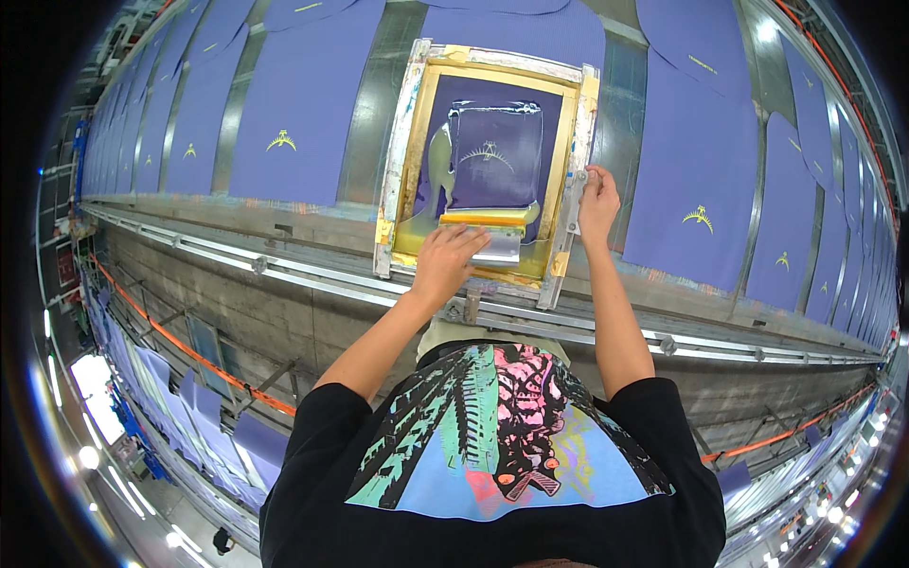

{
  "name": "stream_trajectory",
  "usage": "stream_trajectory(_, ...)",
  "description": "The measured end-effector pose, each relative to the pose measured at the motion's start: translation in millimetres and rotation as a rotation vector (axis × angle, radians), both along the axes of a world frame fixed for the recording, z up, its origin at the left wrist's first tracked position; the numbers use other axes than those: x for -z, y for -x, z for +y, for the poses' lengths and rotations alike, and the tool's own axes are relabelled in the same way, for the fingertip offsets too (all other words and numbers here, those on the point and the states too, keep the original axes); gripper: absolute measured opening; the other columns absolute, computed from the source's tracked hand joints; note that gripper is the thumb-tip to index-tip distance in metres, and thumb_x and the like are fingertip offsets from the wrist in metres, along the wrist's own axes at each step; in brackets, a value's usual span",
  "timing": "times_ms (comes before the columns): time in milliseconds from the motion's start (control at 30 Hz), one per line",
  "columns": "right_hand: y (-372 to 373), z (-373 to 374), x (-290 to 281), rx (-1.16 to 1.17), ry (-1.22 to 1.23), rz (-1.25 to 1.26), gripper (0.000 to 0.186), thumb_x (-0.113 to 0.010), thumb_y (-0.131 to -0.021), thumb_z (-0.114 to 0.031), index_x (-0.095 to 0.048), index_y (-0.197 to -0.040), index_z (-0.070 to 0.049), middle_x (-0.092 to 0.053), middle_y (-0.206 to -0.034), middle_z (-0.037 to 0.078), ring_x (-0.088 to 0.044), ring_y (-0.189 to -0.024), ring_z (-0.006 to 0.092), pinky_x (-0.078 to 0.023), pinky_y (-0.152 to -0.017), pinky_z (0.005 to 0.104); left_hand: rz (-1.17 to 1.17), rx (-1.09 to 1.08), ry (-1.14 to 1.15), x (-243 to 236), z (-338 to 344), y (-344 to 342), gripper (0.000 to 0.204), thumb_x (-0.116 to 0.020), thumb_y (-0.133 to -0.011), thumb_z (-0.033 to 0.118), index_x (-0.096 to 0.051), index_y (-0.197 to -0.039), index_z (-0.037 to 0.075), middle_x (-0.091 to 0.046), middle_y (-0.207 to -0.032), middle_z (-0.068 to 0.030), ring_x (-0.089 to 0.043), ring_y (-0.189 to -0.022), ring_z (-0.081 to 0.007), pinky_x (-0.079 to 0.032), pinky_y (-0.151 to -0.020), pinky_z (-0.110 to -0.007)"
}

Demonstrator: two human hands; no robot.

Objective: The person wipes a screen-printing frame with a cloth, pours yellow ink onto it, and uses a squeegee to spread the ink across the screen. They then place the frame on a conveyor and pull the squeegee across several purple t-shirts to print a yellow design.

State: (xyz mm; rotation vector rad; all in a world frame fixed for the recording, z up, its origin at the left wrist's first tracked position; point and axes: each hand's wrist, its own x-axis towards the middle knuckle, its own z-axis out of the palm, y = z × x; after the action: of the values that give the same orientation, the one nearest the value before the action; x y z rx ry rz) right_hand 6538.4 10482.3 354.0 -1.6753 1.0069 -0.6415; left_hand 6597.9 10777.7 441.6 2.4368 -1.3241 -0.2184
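Screen printing, mid-pull by the look of it. Left hand (445, 260) is closed over the squeegee (485, 220), which sits at the near end of the screen frame (402, 151), blade across the mesh. Right hand (597, 201) is pinched on the frame's right rail, fingers together around the edge, thumb on the near side; reads as steadying it

Frame lies flat on the long table (360, 123), over a purple fabric piece. Mesh (492, 142) is translucent, the purple shows through, with a pale arc-shaped design in the middle. Yellow ink (436, 170) is smeared wet and glossy along the left of the mesh and pooled at the near edge by the blade

Judgement: stroke is at or near its end, squeegee is down at the person's side of the frame. Next move likely calls for lifting the blade clean without dripping, then raising the frame straight up off the cloth so the print doesn't smear; right-hand grip on the rail matters for that

Materials:
- frame: pale metal or wood, taped yellow at the corners, crusted with old ink
- squeegee: flat straight bar, yellow-stained on top, shiny lower part
- fabric pieces (691, 170): matte purple, curved cut panels laid in rows both sides, several with a small yellow palm-like print already on
- table: bare grey metal strips between panels, a rail (284, 268) along the near edge
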Motion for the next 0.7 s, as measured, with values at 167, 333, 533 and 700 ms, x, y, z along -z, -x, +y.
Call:
stream_trajectory(167,1,3,2,0.022,-0.011,-0.011,0.021,-0.057,-0.105,-0.019,-0.071,-0.111,-0.004,-0.051,-0.064,0.004,-0.045,-0.059,0.0135,-0.038,-0.057,0.0357,-0.062,0.081,-0.045,8,14,1,0.066,-0.076,-0.069,-0.001,-0.069,-0.131,0.021,-0.069,-0.135,0.0013,-0.062,-0.124,-0.0269,-0.047,-0.106,-0.046)
stream_trajectory(333,0,7,-4,0.028,-0.072,-0.003,0.020,-0.057,-0.105,-0.018,-0.071,-0.110,-0.005,-0.049,-0.065,0.004,-0.043,-0.059,0.0128,-0.038,-0.057,0.0349,0.002,-0.035,0.148,15,-63,-92,0.047,-0.067,-0.075,-0.004,-0.077,-0.114,0.020,-0.075,-0.116,-0.0070,-0.071,-0.103,-0.0303,-0.056,-0.089,-0.044)
stream_trajectory(533,-3,11,-6,0.034,-0.052,-0.028,0.018,-0.059,-0.104,-0.018,-0.071,-0.109,-0.005,-0.048,-0.065,0.003,-0.041,-0.059,0.0118,-0.036,-0.056,0.0334,0.032,-0.158,-0.069,-18,-146,-188,0.041,-0.068,-0.081,0.008,-0.080,-0.116,0.026,-0.077,-0.099,-0.0118,-0.073,-0.091,-0.0344,-0.059,-0.085,-0.045)
stream_trajectory(700,3,16,-7,0.041,-0.099,-0.015,0.019,-0.059,-0.105,-0.017,-0.071,-0.111,-0.004,-0.048,-0.065,0.002,-0.041,-0.060,0.0105,-0.036,-0.056,0.0326,-0.138,-0.112,-0.094,3,-118,-138,0.032,-0.068,-0.080,0.005,-0.082,-0.105,0.018,-0.077,-0.094,-0.0100,-0.073,-0.088,-0.0321,-0.059,-0.082,-0.046)
